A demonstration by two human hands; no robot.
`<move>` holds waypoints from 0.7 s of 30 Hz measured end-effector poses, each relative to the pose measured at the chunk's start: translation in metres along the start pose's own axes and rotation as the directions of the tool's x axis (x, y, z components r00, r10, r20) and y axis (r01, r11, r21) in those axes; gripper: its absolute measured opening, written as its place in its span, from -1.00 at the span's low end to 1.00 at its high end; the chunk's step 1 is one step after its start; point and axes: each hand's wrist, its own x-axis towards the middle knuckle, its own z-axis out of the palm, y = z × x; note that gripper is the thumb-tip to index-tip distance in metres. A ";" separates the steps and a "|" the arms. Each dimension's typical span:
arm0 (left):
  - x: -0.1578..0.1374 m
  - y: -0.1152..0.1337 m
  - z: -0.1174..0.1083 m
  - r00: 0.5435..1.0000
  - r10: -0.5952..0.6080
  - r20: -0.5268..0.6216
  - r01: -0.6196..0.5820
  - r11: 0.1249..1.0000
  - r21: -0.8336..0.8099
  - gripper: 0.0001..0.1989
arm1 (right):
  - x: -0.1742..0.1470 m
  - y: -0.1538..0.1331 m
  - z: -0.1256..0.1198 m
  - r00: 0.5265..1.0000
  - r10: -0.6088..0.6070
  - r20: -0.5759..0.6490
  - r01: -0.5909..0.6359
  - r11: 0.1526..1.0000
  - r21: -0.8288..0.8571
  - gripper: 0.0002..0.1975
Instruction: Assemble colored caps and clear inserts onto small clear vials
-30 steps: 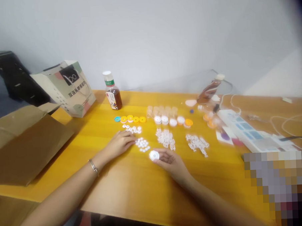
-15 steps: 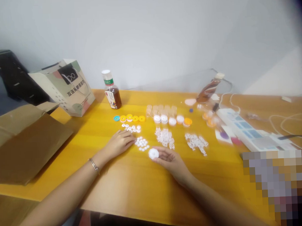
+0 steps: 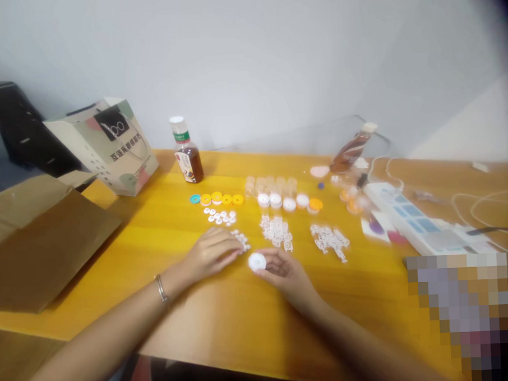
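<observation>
Between the thumb and fingers of my right hand (image 3: 286, 273) is a white round disc (image 3: 257, 261), its flat face turned up toward me. My left hand (image 3: 217, 251) is just left of it, fingers drawn together at the tips; whatever they hold, if anything, is too small to make out. Its fingertips partly cover a cluster of small white round pieces (image 3: 241, 236). A second group of such small pieces (image 3: 222, 217) lies beyond the hand. Farther right are two heaps of white openwork plastic pieces, a nearer-left heap (image 3: 276, 230) and a right heap (image 3: 329, 240).
Yellow rings (image 3: 226, 199) and a blue ring (image 3: 195, 199) form a row. White round caps (image 3: 275, 200) stand before clear cylinders (image 3: 270, 185). A dark drink bottle (image 3: 189, 162), a paper bag (image 3: 122, 157) and a cardboard box (image 3: 45, 239) stand left; a power strip (image 3: 406, 212) lies right.
My left hand has come back from the far group of small white pieces, moving right and nearer, toward the disc. My right hand keeps holding the disc almost in place.
</observation>
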 end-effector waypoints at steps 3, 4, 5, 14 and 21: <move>0.003 0.015 0.007 1.000 -0.011 0.014 0.012 0.993 -0.118 -0.86 | -0.002 0.001 0.003 0.999 -0.030 0.013 0.030 1.000 -0.001 -0.70; 0.004 0.019 0.009 0.999 -0.043 0.016 0.045 0.985 -0.164 -0.87 | -0.002 0.001 0.003 0.999 -0.037 0.023 0.037 0.999 0.000 -0.70; 0.005 0.022 0.010 0.996 -0.086 0.022 0.089 0.974 -0.209 -0.88 | -0.002 0.002 0.004 0.998 -0.046 0.031 0.046 0.999 0.002 -0.71; 0.009 0.032 0.016 0.917 -0.383 0.108 0.391 0.815 -0.427 -0.93 | -0.003 0.009 0.006 0.991 -0.135 0.014 0.136 0.987 -0.086 -0.71; 0.006 0.035 0.019 0.890 -0.437 0.130 0.452 0.809 -0.375 -0.93 | -0.004 0.009 0.008 0.991 -0.127 0.043 0.132 0.983 -0.127 -0.74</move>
